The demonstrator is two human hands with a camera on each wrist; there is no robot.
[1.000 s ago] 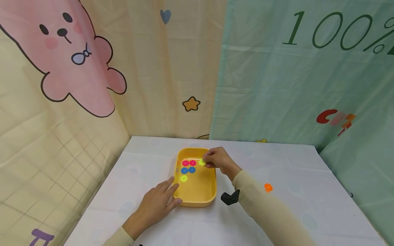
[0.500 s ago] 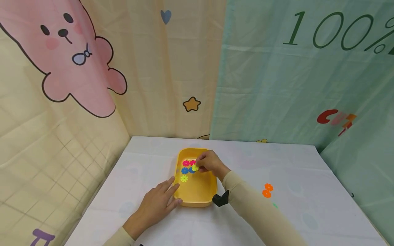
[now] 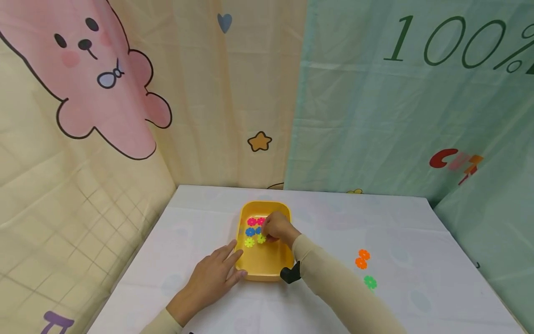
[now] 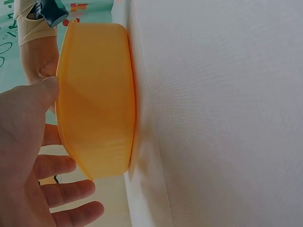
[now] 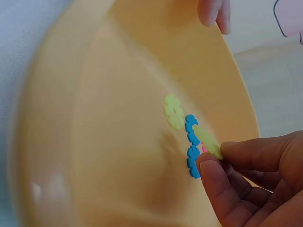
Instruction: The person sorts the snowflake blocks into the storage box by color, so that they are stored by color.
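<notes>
Nearby, orange flowers (image 3: pixel 364 254) outside tray (image 3: pixel 263 265); right hand (image 3: pixel 279 228) pinches yellow flower (image 5: pixel 208 141), left hand (image 3: pixel 213 274) outspread.

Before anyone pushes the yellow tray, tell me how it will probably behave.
The yellow tray would probably slide rather than tip, since it sits low and broad on the white cloth. It seems stiff: its walls show no bend beside the left hand. The flower pieces on its floor might shift, as they look small and thin.

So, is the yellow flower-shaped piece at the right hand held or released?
Held: the right hand pinches the yellow flower-shaped piece between thumb and finger.
</notes>
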